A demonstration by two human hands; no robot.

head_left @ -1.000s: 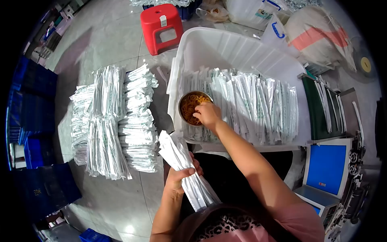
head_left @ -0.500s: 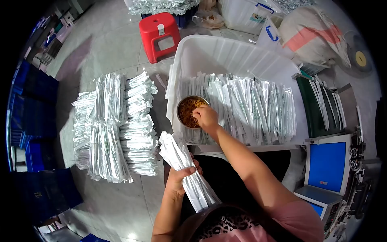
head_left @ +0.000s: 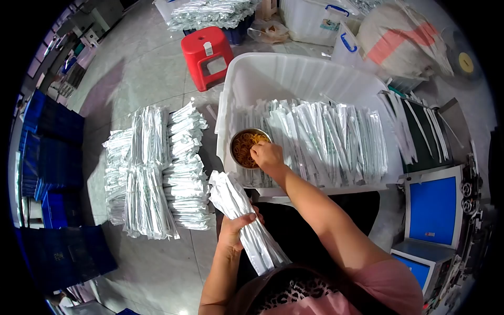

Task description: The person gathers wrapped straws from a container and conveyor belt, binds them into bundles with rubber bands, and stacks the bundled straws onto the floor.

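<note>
Clasping a silvery bundle [head_left: 258, 242] at the picture's 6 o'clock, the left hand [head_left: 234, 228] is holding its long axis along 11-to-5 o'clock, far end pointing to 11. At that hand's 12 o'clock, a bowl [head_left: 252, 129] is holding thin rings [head_left: 244, 152]. Toward 1 o'clock, the right hand [head_left: 269, 157] is resting curled fingers [head_left: 257, 151] among them, apparently picking one out, next likely needing a fine pinch; whether it is gripping any, I cannot tell.

Red plastic stool [head_left: 197, 48], upper middle, on grey tiled floor [head_left: 152, 68]. Stacked blue bins [head_left: 58, 163], left edge. White tub [head_left: 304, 23] with blue handle, top; crumpled plastic bag [head_left: 269, 32] just left of it. Pale sack [head_left: 394, 47] with orange-red band, upper right. Blue-panelled machine [head_left: 434, 210], lower right.
</note>
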